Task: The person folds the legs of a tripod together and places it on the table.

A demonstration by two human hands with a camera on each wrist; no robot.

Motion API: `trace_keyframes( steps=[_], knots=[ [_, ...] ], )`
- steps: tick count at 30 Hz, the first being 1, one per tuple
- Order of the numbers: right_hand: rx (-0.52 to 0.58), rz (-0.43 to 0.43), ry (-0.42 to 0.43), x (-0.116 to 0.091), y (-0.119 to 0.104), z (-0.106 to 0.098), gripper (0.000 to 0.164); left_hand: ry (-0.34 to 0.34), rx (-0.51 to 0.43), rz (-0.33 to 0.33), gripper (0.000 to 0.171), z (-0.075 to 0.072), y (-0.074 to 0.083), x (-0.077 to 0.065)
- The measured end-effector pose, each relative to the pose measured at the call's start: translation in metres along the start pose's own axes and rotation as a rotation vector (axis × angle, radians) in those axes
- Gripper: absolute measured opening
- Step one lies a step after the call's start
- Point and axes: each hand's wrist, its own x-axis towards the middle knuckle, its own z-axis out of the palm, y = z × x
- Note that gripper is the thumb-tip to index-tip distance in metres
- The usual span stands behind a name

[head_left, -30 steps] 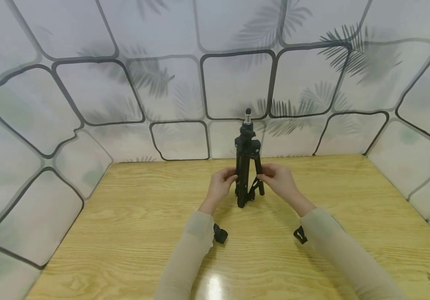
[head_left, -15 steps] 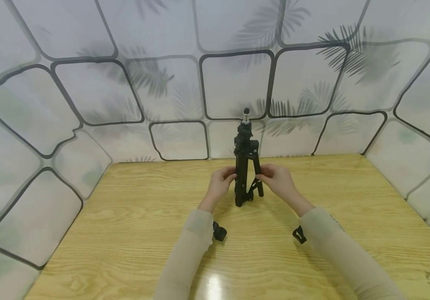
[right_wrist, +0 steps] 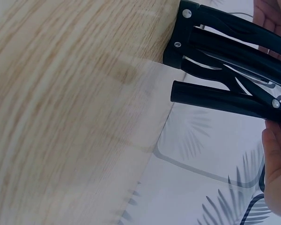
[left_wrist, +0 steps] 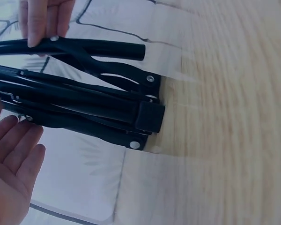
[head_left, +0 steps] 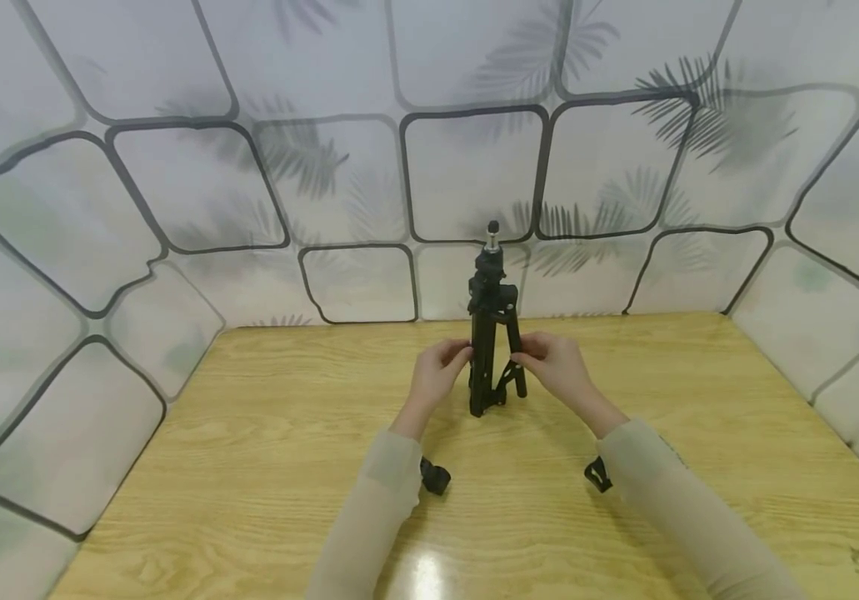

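In the head view a small black tripod (head_left: 482,358) stands upright near the back of the table, a silver screw post at its top. My left hand (head_left: 432,377) pinches its left side, thumb toward me. With thumb and fingers my right hand (head_left: 560,372) holds the right leg (right_wrist: 225,101), which is angled a little out from the centre. Flat hinged braces (left_wrist: 124,77) join that leg to the foot of the centre column in the left wrist view. The other legs lie close to the column. Part of the left fingers is hidden behind the tripod.
The wood-grain table (head_left: 264,467) reaches back to a pale wall (head_left: 354,183) patterned with dark outlines and leaves. More of this wall covering encloses both sides. Black wrist-worn devices (head_left: 436,478) show beside the sleeves.
The tripod has turned and shifted very slightly to the left, and both hands have kept their hold. The left forearm has moved a little left.
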Motion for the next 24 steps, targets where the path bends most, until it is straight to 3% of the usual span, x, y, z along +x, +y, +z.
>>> trace_keyframes(
  steps=[4, 10, 24],
  knots=[
    [0.000, -0.007, 0.005, 0.000, 0.000, -0.001, 0.024, 0.012, -0.011, 0.017, 0.030, -0.003, 0.005, -0.006],
    [-0.002, -0.021, 0.007, -0.001, 0.001, -0.001, 0.024, -0.053, -0.003, -0.012, 0.038, -0.004, 0.009, -0.015],
    [0.004, -0.026, 0.006, -0.002, -0.001, -0.001, 0.022, -0.026, 0.155, 0.008, 0.027, 0.002, 0.011, -0.020]
  ],
)
